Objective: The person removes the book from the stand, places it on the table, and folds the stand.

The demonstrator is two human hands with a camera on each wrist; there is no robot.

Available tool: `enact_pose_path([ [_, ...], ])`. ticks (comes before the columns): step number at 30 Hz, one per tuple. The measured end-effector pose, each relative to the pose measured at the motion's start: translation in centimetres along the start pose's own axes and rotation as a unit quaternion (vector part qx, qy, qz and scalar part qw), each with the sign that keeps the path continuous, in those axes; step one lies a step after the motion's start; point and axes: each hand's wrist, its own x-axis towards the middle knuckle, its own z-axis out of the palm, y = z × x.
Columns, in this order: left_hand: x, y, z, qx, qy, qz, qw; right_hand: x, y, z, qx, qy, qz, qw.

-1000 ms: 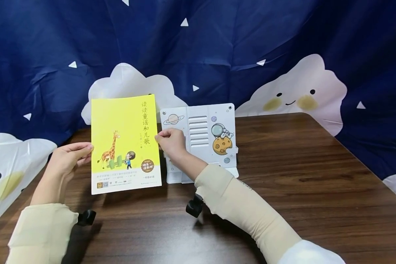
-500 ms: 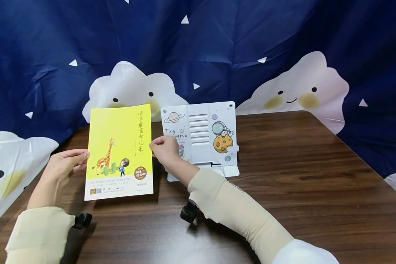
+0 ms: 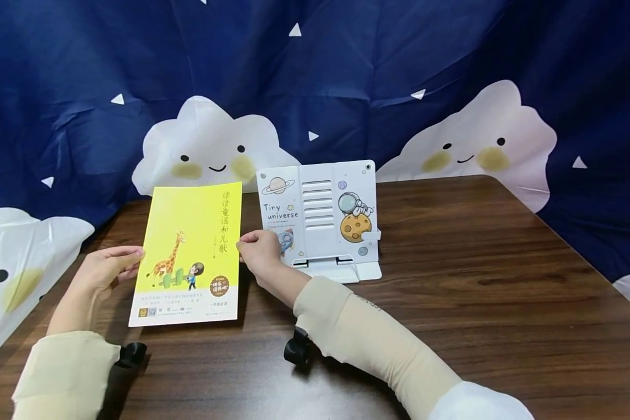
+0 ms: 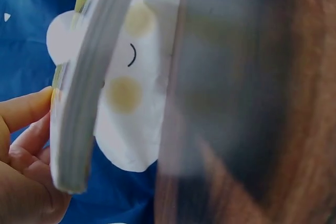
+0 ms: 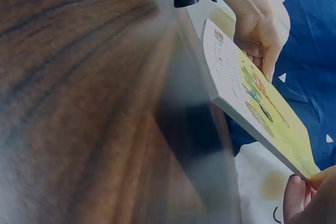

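A yellow-and-white rectangular paper book (image 3: 186, 256) with a giraffe on its cover is held up over the dark brown wood-grain tabletop (image 3: 467, 280), cover facing the head camera. The left hand (image 3: 104, 271) pinches its left edge and the right hand (image 3: 265, 256) its right, a two-sided grip. Picking up appears done; setting it down is not. A white, planet-printed bookstand (image 3: 317, 213) stands propped open behind the right hand, apart from the book.
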Motion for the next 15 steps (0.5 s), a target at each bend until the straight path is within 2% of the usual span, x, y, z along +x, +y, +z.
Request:
enact_pose_path([
  [3, -1.2, 0.8, 1.0, 0.005, 0.015, -0.005, 0.9999, -0.1, 0.6, 0.2, 0.015, 0.003, 0.01, 0.9998],
  [5, -1.9, 1.2, 1.5, 0.026, 0.01, -0.007, 0.9996, -0.1, 0.9, 0.4, 0.022, 0.006, 0.017, 0.9996],
  [8, -2.7, 1.7, 2.1, 0.031, 0.008, -0.016, 0.9994, -0.1, 1.4, 0.5, 0.017, 0.013, 0.021, 0.9995],
  [10, -3.0, 1.9, 2.3, 0.038, -0.002, -0.015, 0.9992, -0.1, 1.7, 0.6, 0.009, 0.018, 0.021, 0.9996],
  [11, -3.0, 2.0, 2.5, 0.032, 0.006, -0.02, 0.9993, -0.1, 1.9, 0.6, 0.004, 0.019, 0.019, 0.9996],
  [12, -3.1, 2.1, 2.5, 0.041, -0.001, -0.02, 0.9989, 0.0, 2.0, 0.6, -0.001, 0.022, 0.015, 0.9996],
  [15, -3.1, 2.2, 2.8, 0.062, 0.005, -0.027, 0.9977, 0.1, 2.5, 0.7, -0.012, 0.03, 0.008, 0.9995],
])
